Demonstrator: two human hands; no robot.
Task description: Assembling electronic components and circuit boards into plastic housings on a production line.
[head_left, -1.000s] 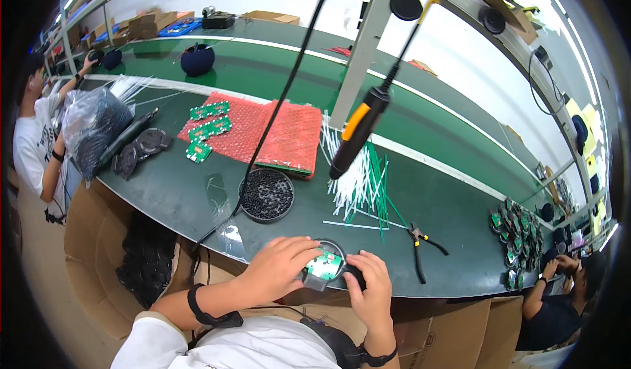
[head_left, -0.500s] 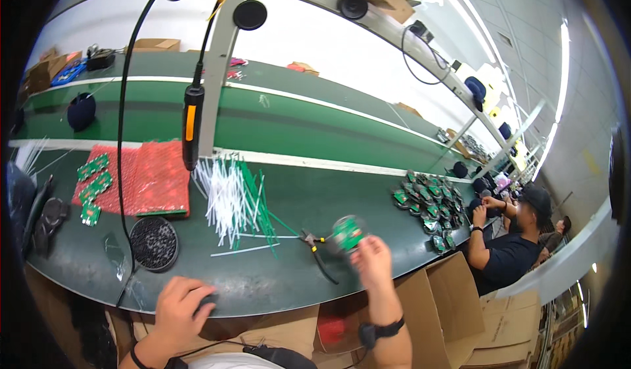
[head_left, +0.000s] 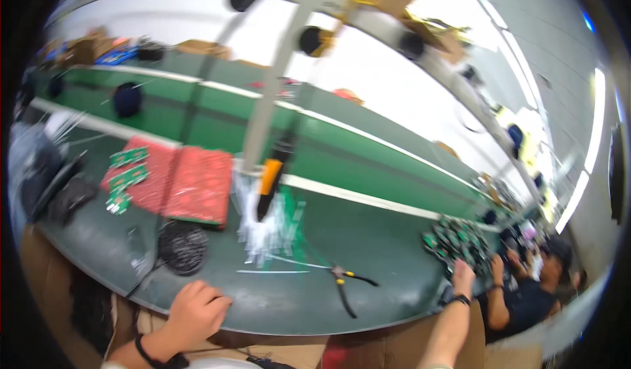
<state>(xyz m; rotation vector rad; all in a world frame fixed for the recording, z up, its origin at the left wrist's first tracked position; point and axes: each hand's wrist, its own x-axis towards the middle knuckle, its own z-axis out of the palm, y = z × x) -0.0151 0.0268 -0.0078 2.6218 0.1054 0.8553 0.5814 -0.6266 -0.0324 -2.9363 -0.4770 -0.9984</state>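
Stretched out to the right, my right hand (head_left: 463,278) is at the near edge of a pile of green circuit boards with dark round parts (head_left: 456,241). Its fingers look closed; what they hold, if anything, is hidden. My left hand (head_left: 199,308) is at the table's front edge with curled fingers, and I cannot make out what is in them. Just beyond it stands a round black dish of small dark pieces (head_left: 183,247). Cutting pliers (head_left: 340,278) with black and yellow handles lie between my hands, beside white and green cable ties (head_left: 266,227).
Red bubble wrap (head_left: 197,185) lies at the left, with several green circuit boards (head_left: 125,175) on it. A black and orange electric screwdriver (head_left: 271,178) hangs over the cable ties. At the right a co-worker (head_left: 526,303) sits close to the pile. A green conveyor (head_left: 368,165) runs behind.
My right hand has moved right to the pile, from beside the pliers where it held a round green circuit board. The view has swung, shifting the bench in the picture. My left hand stays near the edge.
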